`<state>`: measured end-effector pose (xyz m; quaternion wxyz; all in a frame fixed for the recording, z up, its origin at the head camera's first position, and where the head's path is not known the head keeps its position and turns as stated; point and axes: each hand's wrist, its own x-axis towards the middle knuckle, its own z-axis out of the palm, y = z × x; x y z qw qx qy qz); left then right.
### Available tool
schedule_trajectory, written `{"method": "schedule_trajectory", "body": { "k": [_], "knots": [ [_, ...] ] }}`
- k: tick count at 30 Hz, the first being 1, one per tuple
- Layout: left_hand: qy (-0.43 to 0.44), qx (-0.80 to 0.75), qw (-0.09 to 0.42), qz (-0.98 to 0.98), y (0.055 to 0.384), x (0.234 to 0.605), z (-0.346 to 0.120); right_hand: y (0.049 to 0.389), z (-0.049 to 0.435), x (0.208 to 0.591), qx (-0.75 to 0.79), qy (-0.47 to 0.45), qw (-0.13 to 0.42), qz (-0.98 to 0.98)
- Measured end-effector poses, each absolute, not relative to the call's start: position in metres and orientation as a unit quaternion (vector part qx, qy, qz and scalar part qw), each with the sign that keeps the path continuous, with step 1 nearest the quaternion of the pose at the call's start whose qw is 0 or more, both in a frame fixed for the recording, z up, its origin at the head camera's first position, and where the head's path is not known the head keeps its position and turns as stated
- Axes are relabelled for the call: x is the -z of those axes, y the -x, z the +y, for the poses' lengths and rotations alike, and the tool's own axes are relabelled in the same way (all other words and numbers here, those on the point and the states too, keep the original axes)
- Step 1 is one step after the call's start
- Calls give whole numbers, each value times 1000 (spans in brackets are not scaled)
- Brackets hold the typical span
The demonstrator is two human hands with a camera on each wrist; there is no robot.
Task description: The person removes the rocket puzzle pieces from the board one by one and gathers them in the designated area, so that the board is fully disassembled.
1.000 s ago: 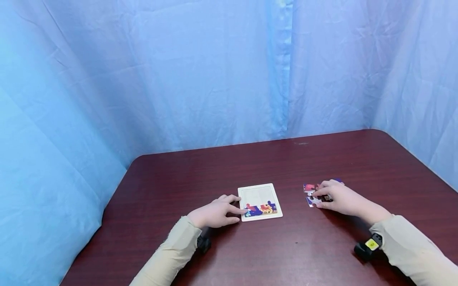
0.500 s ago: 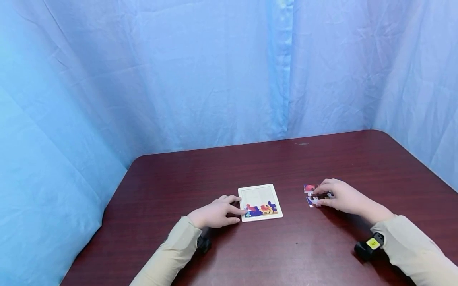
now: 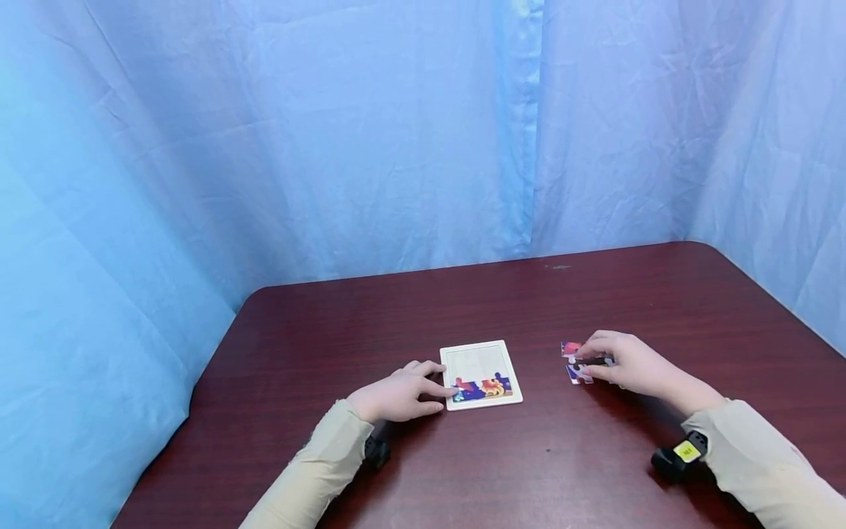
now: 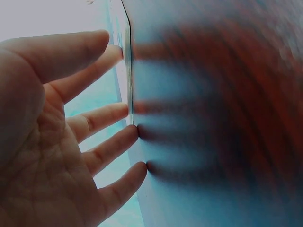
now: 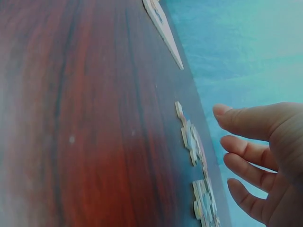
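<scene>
A white-framed puzzle board [image 3: 479, 360] lies mid-table. Along its near edge sit jigsaw pieces [image 3: 492, 386] in blue, red and yellow. My left hand [image 3: 399, 394] rests at the board's left side, index fingertip over the lower left corner; in the left wrist view its fingers stretch straight to the board's edge [image 4: 129, 61]. To the right, my right hand [image 3: 631, 361] hovers over loose puzzle pieces [image 3: 572, 348]. The right wrist view shows thumb and fingers bent and apart, with nothing between them, beside those wooden pieces [image 5: 191, 142]. Part of the loose group hides behind the hand.
Dark red-brown wooden table [image 3: 370, 323] beneath everything. Blue curtains [image 3: 396, 147] hang behind and at both sides. A black wrist camera [image 3: 673, 464] is strapped under the right sleeve, another [image 3: 377, 452] under the left.
My right hand has shifted slightly over the loose pieces, covering the blue piece that showed behind it. The left hand and the board stay in place.
</scene>
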<state>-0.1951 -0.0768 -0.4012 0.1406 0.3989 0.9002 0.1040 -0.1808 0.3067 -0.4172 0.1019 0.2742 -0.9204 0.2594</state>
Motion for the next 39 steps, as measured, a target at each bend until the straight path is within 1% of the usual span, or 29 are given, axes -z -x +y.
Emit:
{"method": "schedule_trajectory", "body": {
  "k": [3, 7, 10, 11, 17, 19, 25, 27, 33, 39],
  "knots": [
    [-398, -103, 142, 900, 196, 402, -76, 180, 302, 419, -293, -283, 118, -906],
    [-399, -101, 143, 900, 197, 402, -75, 179, 293, 418, -352, -278, 82, -890],
    [-400, -102, 142, 900, 197, 402, -74, 178, 285, 416, -371, -259, 48, -891],
    [-400, -102, 142, 900, 197, 402, -74, 178, 282, 415, -367, -252, 46, -894],
    [-401, -104, 140, 899, 198, 402, -72, 184, 260, 415, -343, -261, 71, -899],
    [-400, -104, 139, 900, 198, 402, -71, 186, 252, 416, -344, -266, 69, -898],
    [-400, -103, 137, 900, 199, 401, -70, 191, 228, 417, -341, -268, 14, -901],
    [-399, -104, 137, 900, 199, 401, -70, 192, 220, 417, -332, -272, 4, -903],
    [-393, -112, 143, 901, 199, 402, -70, 198, 204, 420, -305, -288, 18, -908],
    [-394, -116, 143, 901, 198, 401, -69, 202, 198, 425, -265, -287, 18, -920]
  ]
}}
